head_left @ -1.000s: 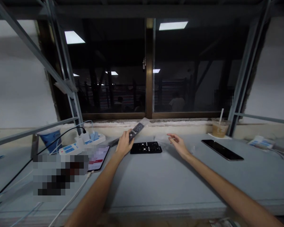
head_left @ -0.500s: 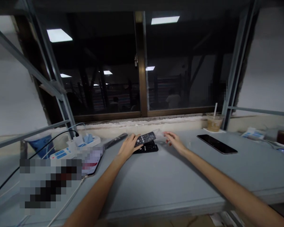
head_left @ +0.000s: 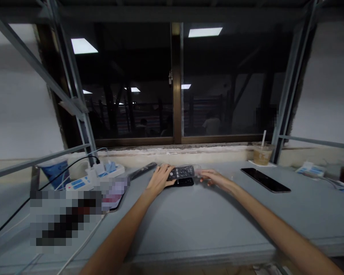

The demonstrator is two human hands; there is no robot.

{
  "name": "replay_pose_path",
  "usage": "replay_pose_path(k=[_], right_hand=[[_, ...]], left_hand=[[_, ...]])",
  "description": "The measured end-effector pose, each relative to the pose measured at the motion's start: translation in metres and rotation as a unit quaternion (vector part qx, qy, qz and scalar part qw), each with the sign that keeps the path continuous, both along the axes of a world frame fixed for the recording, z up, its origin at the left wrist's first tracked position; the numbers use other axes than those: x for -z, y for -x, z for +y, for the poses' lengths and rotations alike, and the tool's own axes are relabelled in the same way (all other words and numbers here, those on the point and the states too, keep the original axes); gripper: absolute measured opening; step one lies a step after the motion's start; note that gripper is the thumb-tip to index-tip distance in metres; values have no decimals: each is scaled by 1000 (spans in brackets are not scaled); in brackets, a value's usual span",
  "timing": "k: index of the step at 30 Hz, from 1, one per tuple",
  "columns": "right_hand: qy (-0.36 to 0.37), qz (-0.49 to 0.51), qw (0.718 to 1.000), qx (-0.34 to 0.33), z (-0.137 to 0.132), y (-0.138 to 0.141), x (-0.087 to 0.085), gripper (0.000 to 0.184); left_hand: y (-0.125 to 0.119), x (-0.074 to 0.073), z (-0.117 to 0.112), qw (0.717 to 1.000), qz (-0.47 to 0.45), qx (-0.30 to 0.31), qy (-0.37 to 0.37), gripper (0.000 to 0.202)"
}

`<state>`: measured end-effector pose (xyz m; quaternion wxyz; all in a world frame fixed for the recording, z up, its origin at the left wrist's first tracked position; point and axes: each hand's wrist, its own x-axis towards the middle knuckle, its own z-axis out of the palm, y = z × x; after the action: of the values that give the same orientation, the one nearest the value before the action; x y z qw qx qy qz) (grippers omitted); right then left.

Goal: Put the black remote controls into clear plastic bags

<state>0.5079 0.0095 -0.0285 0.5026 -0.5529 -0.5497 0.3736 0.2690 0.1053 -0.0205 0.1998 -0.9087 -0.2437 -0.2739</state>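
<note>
left grip [head_left: 159,178]: thumb and fingers around black oblong remote [head_left: 181,173] in clear plastic sleeve [head_left: 197,169] | right grip [head_left: 217,179]: pinching sleeve's end | clear plastic cup [head_left: 263,148]: tan drink [head_left: 260,157]

We get a dim view: light panels [head_left: 205,32] glare in the dark window [head_left: 176,88]; below the window, soft shadows cross the worktop [head_left: 206,225], and pixel blocks [head_left: 68,217] hide detail leftward.
</note>
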Motion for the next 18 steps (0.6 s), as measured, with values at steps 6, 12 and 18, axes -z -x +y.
replay_pose_path(k=[6,12,18], right_hand=[[-37,-49,997,42,7,1,7,38],[-36,-22,998,56,6,-1,5,34],[-19,-4,1000,-4,-3,6,-6,35]], left_hand=[[-6,0,-6,999,26,17,-18,45],[-11,-3,-16,996,71,7,-52,56],[-11,-2,-17,998,48,-31,-37,59]])
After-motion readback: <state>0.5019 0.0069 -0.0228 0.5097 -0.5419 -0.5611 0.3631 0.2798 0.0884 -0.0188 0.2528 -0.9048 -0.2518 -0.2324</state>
